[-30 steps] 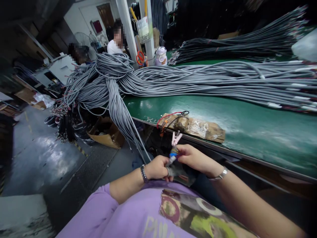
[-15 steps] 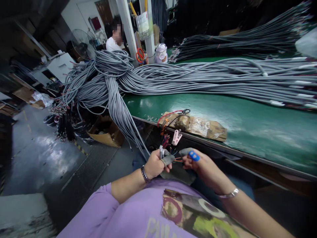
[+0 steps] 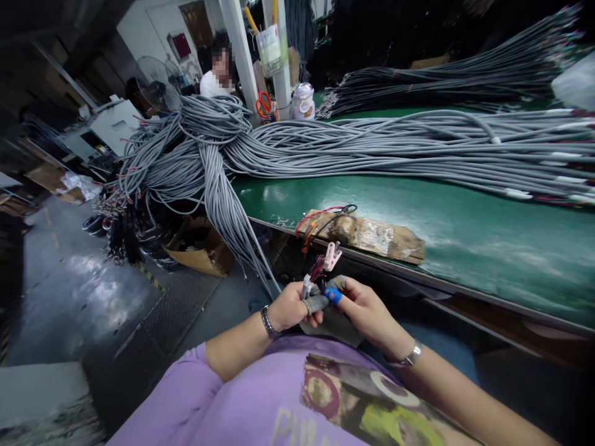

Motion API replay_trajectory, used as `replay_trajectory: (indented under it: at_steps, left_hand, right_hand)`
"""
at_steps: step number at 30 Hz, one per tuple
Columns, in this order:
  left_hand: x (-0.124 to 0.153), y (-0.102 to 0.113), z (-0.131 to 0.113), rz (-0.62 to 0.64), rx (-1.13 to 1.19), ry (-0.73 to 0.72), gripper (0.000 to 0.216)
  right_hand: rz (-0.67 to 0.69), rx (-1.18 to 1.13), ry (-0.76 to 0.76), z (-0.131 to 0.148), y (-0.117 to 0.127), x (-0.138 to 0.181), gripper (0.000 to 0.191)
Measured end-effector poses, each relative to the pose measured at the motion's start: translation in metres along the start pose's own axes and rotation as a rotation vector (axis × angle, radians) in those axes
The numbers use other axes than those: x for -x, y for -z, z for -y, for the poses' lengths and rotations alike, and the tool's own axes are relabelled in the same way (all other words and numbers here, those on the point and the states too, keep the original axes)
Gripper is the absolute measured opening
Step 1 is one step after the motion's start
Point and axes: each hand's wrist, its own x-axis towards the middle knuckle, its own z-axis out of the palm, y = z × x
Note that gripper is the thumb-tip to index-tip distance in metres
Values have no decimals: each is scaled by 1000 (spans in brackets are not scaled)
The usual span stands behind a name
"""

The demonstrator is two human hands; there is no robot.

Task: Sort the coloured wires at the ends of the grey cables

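Observation:
My left hand [image 3: 290, 308] is closed around the ends of several grey cables [image 3: 307, 288], its thumb in a grey finger cover. Thin red and dark wires [image 3: 317, 267] fan out beyond the cable ends. Right against the left thumb, my right hand [image 3: 367, 308] pinches at the thin wires, with a blue cover on its thumb and a grey one on a finger. The exact wires in that pinch are mostly hidden by the fingers. Just above both hands, a pink clip [image 3: 331, 256] sits at the bench edge.
A wooden board [image 3: 385, 239] with red and black leads lies along the edge of the green bench [image 3: 465, 214]. Long grey cables [image 3: 353, 145] stretch across it and hang off the left end. Behind lie black cables [image 3: 441, 80]. A person [image 3: 214, 77] is at the back; a cardboard box [image 3: 204, 254] stands below.
My right hand has moved left to meet my left hand, and its fingers now pinch beside the left thumb. The coloured wires have tilted to the right. My left hand stays nearly in place.

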Motion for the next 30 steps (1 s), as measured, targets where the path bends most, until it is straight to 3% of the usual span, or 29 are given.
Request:
replay_trajectory:
  at_steps: [3, 9, 12, 15, 22, 28, 30]
  left_hand:
    - [1, 1, -4, 7, 15, -20, 55]
    - [-3, -5, 6, -302, 243, -153, 51]
    - [-5, -8, 9, -391, 314, -162, 49]
    - [-4, -8, 10, -376, 314, -148, 48]
    - [1, -10, 13, -284, 187, -139, 46]
    - [3, -12, 11, -304, 227, -152, 44]
    - [4, -13, 7, -293, 247, -163, 45]
  right_hand:
    - [62, 30, 24, 12, 0, -8, 33]
    - [-18, 27, 14, 20, -4, -15, 32]
    - [-68, -2, -31, 14, -6, -12, 33]
    - [-72, -23, -55, 11, -5, -12, 33]
    - [57, -132, -112, 21, -12, -16, 30]
    - [-200, -421, -208, 3, -6, -22, 28]
    - [-222, -522, -238, 1, 3, -26, 28]
